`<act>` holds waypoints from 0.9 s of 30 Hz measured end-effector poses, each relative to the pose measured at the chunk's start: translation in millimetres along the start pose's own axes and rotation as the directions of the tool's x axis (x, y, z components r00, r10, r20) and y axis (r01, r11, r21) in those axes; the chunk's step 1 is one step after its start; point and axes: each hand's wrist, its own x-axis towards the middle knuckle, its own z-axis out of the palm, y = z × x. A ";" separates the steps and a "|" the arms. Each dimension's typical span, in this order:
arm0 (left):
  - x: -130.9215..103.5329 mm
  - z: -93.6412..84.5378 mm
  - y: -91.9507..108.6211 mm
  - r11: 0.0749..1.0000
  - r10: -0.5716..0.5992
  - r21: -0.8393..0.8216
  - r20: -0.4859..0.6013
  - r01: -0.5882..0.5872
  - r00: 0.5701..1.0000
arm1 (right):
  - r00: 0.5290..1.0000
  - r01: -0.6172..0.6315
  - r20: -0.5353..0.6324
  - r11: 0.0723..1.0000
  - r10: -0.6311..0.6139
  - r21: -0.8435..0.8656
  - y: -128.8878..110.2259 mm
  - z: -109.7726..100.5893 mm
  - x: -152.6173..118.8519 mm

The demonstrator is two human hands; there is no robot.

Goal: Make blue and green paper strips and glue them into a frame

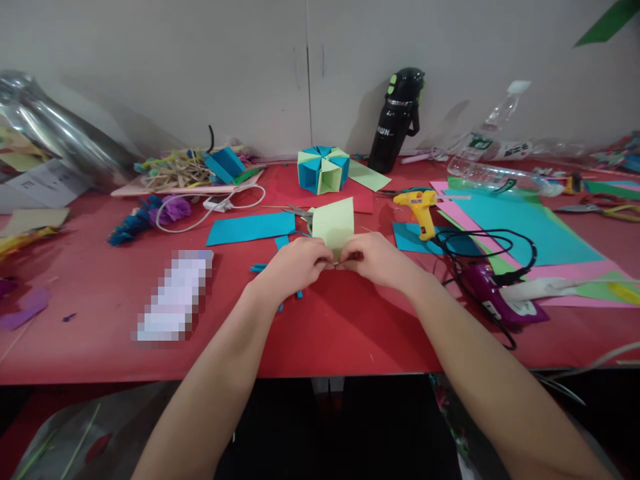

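A pale green paper stands up from the red table, its lower edge pinched between both hands. My left hand is closed on its lower left corner, and my right hand is closed on the lower right. Scissors lie partly behind the paper. To the left is a blue paper strip, with small blue scraps beside my left wrist. A folded blue and green paper ring sits farther back. Fingertips are partly hidden at the fold.
Right of the hands are a yellow glue gun, black cable, purple power strip and stacked colored sheets. A phone lies left. Behind stand a black bottle and a clear plastic bottle.
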 end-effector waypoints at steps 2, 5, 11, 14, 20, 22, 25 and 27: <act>-0.2 -0.9 0.3 1.000 0.022 -0.023 0.007 -0.022 1.000 | 1.000 -0.002 0.016 1.000 0.002 0.017 -0.6 -0.8 -0.4; 0.1 -2.9 1.5 0.998 0.044 -0.041 0.015 -0.044 0.999 | 0.999 0.007 0.032 0.999 -0.008 0.036 -1.4 -2.3 -0.5; -0.9 -7.8 5.3 0.998 -0.003 -0.056 0.047 0.006 0.999 | 0.999 0.027 0.046 0.998 -0.030 0.057 -1.7 -5.6 0.1; -2.0 -8.1 4.0 0.998 -0.033 -0.041 0.066 0.036 0.997 | 0.999 0.010 0.045 1.000 -0.011 0.028 1.5 -6.8 -0.8; -3.4 -7.7 -2.3 0.997 -0.072 -0.031 0.017 0.072 0.997 | 1.000 -0.002 0.009 0.999 0.002 0.036 7.2 -9.5 -2.9; -4.0 -8.2 -2.2 0.995 -0.092 -0.039 -0.001 0.092 0.996 | 1.000 0.000 -0.004 1.000 0.000 0.020 7.0 -10.7 -2.9; -4.7 -9.1 -0.8 0.993 -0.111 -0.032 -0.017 0.110 0.994 | 1.000 -0.006 -0.022 1.000 0.006 0.001 5.4 -12.5 -2.8; -5.1 -9.5 -0.3 0.994 -0.110 -0.026 -0.025 0.109 0.994 | 1.000 -0.012 -0.020 1.000 0.012 0.001 4.1 -13.4 -2.8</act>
